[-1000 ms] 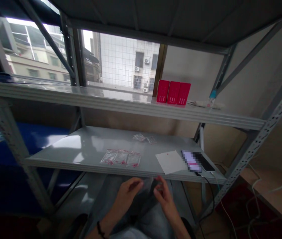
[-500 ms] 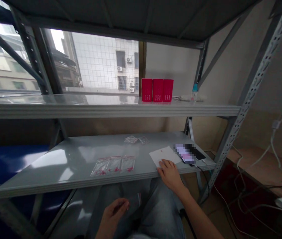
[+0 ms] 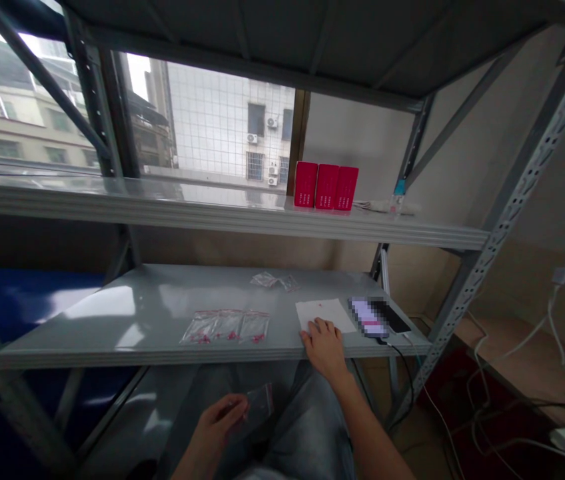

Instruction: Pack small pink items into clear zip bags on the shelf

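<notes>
Below the shelf edge, over my lap, my left hand (image 3: 223, 415) is closed on a clear zip bag (image 3: 260, 404), pinched at its lower end. My right hand (image 3: 323, 341) lies with fingers spread on the near part of a sheet of white paper (image 3: 338, 311). A tiny red piece (image 3: 320, 305) sits near the paper's far edge. To the left, three clear zip bags (image 3: 226, 325) lie side by side on the grey shelf (image 3: 162, 300), with small pinkish-red pieces toward their near ends. What lies under my right palm is hidden.
Farther back lie more clear bags (image 3: 275, 281). Right of the paper are a lit phone (image 3: 368, 317) and a dark phone (image 3: 393, 319), with cables at the front edge. Red boxes (image 3: 326, 187) and a small bottle (image 3: 397, 197) stand on the upper shelf (image 3: 212, 220), above the work surface.
My view has tilted and shifted. The bag in my left hand has swung up and shows more fully. My right hand stays on the paper, which has turned slightly.
</notes>
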The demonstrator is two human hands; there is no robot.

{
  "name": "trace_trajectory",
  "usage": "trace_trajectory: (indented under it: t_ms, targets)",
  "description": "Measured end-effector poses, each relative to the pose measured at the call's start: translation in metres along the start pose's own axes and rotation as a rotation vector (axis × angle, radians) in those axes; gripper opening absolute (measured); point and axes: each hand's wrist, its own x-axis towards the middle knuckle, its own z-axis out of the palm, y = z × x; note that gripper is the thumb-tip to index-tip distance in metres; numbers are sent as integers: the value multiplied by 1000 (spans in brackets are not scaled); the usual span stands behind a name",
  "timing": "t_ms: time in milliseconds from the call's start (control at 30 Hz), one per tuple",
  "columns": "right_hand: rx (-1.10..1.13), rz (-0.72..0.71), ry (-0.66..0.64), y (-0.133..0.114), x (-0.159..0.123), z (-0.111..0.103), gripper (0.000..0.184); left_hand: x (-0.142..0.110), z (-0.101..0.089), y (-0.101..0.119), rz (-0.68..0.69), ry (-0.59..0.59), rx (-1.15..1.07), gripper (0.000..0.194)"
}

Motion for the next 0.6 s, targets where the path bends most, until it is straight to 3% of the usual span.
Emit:
trace_trajectory:
  t_ms: [233,300,367,467,533,600]
  targets:
    - [74,5,69,-1,-3,-8,35,-6,2,10,-62,55,-90,47]
    - [252,20,125,-8,-17,-12,33,-9,3,13,-68,51,-102,47]
    - [583,51,108,-22,-42,-11,33,-13,6,16,-73,26,-91,45]
    - [1099,63,-166,-50,-86,0,32,-19,10,19,-53,-67,-48,39]
    - [1262,61,-364,-67,-109,12,31,-21,11,17,-33,-124,-23,37]
    - [1321,109,-452,-78,-121,24,32,-19,10,13,-22,-150,-15,38]
